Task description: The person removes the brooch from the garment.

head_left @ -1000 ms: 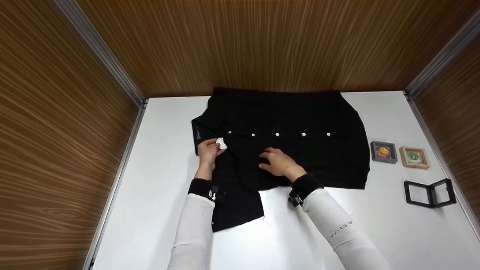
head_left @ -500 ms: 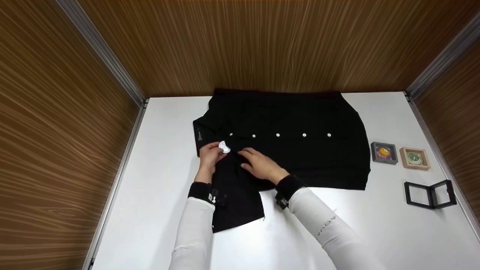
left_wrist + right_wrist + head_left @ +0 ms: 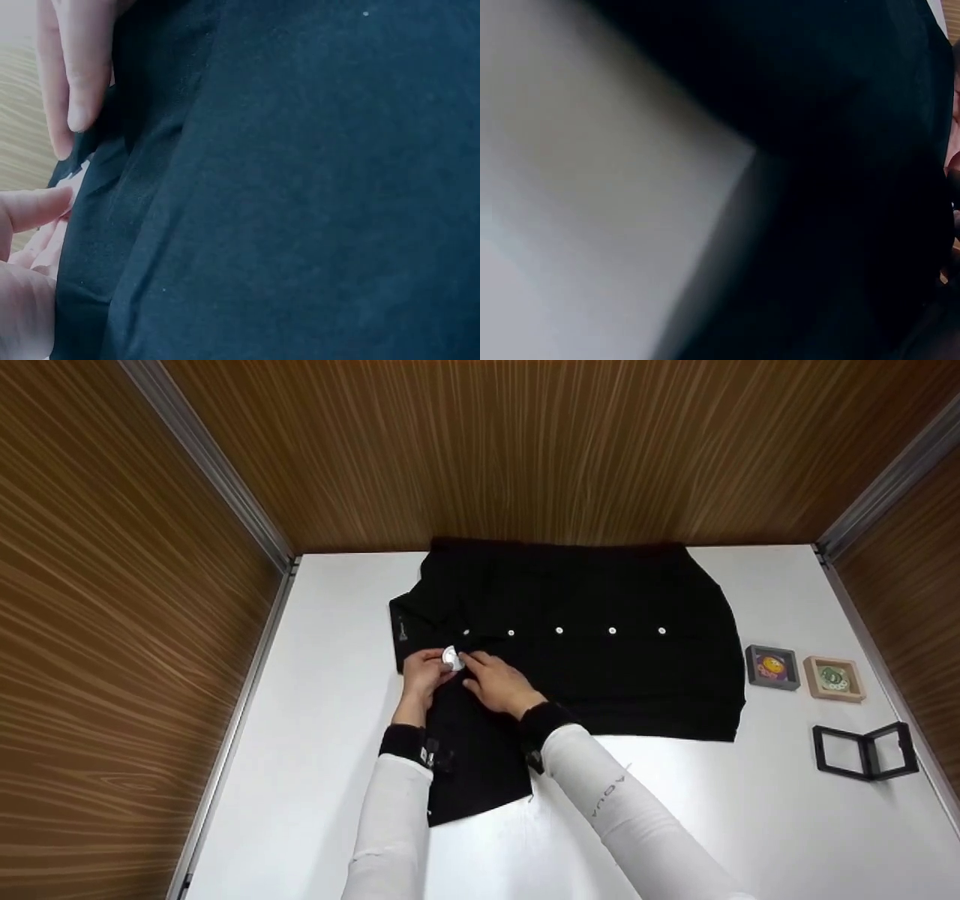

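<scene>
A black shirt (image 3: 615,682) with a row of white buttons lies spread sideways across the white table. My left hand (image 3: 424,675), near the collar end, pinches a small flat white round piece (image 3: 451,658) over the cloth; its exact kind does not show. From the other side my right hand (image 3: 499,684) reaches in, its index fingertip right at the edge of the white piece. In the left wrist view, fairly straight right-hand fingers (image 3: 88,67) point down at the dark fabric (image 3: 300,187), opposite the left thumb (image 3: 37,208). Cloth hides much of the left fingers there.
To the right of the shirt sit a small grey frame (image 3: 772,667) with a yellow picture and a wooden frame (image 3: 834,679) with a green one. A hinged black frame (image 3: 866,754) stands nearer. Wood-grain panels (image 3: 525,450) wall the back and sides.
My right hand has moved left across the shirt, from beyond the front placket to the white piece. My left hand has shifted only slightly, still pinching it.
</scene>
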The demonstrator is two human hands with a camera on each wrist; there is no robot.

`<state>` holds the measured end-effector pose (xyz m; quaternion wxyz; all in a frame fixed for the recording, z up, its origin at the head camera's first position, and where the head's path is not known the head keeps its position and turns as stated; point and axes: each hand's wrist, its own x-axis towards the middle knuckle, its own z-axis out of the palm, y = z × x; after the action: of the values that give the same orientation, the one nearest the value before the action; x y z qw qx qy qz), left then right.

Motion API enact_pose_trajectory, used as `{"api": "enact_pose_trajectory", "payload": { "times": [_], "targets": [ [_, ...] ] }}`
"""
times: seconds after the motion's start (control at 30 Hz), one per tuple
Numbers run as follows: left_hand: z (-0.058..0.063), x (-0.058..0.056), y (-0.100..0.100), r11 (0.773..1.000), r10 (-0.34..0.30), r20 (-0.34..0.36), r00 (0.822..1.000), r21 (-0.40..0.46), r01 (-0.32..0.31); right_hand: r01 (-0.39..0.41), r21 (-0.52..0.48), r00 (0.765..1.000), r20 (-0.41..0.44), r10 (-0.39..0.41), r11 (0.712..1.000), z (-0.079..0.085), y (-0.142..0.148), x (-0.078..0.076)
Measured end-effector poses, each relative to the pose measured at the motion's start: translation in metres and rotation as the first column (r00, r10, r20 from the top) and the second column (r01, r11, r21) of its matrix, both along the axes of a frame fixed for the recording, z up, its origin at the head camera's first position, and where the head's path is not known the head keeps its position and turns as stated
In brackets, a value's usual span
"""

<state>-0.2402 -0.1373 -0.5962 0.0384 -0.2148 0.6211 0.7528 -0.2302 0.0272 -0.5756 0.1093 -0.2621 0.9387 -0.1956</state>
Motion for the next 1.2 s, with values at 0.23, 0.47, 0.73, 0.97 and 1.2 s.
{"api": "enact_pose_trajectory", "payload": {
  "times": [0.23,0.47,0.73,0.97,1.2],
  "targets": [
    [-0.001,0.000,-0.002,0.999,-0.035,-0.001,0.999,-0.007,0.035,0.000,0.068,0.998,-0.055,0.003,0.998,-0.001,-0.005,-0.003],
    [-0.003,-0.001,-0.003,0.999,-0.040,-0.003,0.999,0.000,0.040,-0.004,0.066,0.994,-0.112,0.011,0.998,-0.004,-0.007,-0.004],
    [-0.004,-0.003,-0.003,0.999,-0.019,0.027,0.999,0.044,0.017,0.023,0.089,0.996,-0.087,-0.016,0.996,-0.006,-0.009,-0.005],
    [-0.004,-0.001,-0.003,0.998,-0.018,0.022,1.000,0.053,0.017,0.040,0.132,0.996,-0.081,-0.029,0.990,-0.007,-0.011,-0.004],
    [-0.006,0.001,-0.004,0.998,-0.020,-0.002,1.000,0.056,0.020,0.041,0.161,0.998,-0.061,-0.032,0.986,-0.007,-0.013,-0.005]
  ]
}}
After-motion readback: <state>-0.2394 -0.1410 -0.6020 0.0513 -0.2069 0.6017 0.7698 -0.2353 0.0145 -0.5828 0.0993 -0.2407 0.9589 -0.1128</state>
